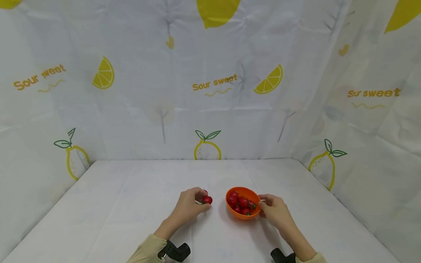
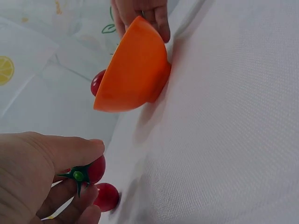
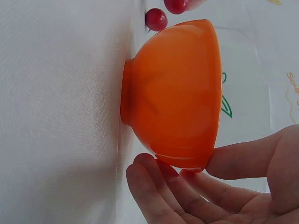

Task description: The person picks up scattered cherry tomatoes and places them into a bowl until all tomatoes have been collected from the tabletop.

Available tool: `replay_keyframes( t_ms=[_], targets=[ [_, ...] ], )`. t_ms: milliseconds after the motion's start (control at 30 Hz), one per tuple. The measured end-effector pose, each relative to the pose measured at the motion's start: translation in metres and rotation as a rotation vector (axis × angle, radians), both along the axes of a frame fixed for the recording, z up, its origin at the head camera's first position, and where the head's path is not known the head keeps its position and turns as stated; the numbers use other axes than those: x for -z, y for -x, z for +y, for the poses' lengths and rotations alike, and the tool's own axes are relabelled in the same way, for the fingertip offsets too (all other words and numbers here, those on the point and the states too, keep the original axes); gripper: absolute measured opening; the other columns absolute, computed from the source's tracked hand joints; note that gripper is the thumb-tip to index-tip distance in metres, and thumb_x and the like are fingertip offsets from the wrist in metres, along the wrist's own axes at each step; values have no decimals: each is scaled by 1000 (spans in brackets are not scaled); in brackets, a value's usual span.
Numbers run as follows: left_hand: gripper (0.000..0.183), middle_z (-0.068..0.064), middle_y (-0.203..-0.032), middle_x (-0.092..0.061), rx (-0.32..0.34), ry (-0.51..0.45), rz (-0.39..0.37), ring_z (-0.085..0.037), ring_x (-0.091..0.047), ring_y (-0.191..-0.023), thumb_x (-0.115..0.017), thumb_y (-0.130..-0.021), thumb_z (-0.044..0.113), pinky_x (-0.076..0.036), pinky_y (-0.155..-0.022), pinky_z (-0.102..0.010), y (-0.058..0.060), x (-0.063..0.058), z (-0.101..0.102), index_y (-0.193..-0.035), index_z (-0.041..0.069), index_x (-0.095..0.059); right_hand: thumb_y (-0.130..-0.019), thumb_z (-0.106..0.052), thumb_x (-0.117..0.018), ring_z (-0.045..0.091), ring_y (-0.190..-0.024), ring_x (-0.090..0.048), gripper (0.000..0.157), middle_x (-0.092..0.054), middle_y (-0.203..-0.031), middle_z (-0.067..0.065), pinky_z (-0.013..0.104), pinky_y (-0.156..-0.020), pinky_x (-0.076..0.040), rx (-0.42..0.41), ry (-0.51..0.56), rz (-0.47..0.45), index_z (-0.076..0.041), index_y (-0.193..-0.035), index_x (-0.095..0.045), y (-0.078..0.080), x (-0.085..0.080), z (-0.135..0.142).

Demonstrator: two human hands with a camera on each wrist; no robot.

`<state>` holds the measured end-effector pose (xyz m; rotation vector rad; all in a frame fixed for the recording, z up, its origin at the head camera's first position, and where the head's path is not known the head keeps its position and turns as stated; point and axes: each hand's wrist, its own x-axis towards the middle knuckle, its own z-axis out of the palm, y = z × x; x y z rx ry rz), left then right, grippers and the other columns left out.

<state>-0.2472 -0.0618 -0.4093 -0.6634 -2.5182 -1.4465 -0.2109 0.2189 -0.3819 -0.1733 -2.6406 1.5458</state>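
My left hand (image 1: 188, 205) pinches a cherry tomato (image 2: 96, 170) between thumb and fingers, its green star-shaped stem end facing the left wrist camera. Just beyond those fingers a second cherry tomato (image 2: 107, 197) sits on the table; in the right wrist view this tomato (image 3: 156, 19) shows past the bowl. To the right stands an orange bowl (image 3: 180, 93), upright on its foot, with several red cherry tomatoes (image 1: 242, 201) inside. My right hand (image 1: 275, 212) holds the bowl's right side, thumb at the rim and fingertips against the outer wall.
A white cloth covers the table (image 1: 131, 204). White sheeting printed with lemons and lettering forms a back wall (image 1: 144, 91) and side walls around it. A black strap device (image 1: 177, 252) is worn on each wrist.
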Motion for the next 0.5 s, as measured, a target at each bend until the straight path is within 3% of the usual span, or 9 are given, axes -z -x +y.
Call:
replay_keyframes(
  t_ms=[300, 500],
  targets=[
    [25, 1, -89, -67, -37, -13, 49, -15, -60, -79, -78, -84, 14, -52, -69, -26, -4, -8, 11, -104, 5, -67, -96, 0, -52, 23, -80, -66, 31, -67, -101, 19, 37, -72, -58, -7, 9, -1, 13, -124, -56, -1, -2, 0],
    [23, 4, -93, -67, -16, -37, 114, -19, -62, -84, -76, -87, 16, -53, -72, -29, -6, -19, 25, -106, 8, -66, -96, -1, -52, 23, -81, -65, 30, -67, -102, 19, 37, -71, -58, -10, 1, 7, 12, -123, -57, -1, 0, 1]
  ],
)
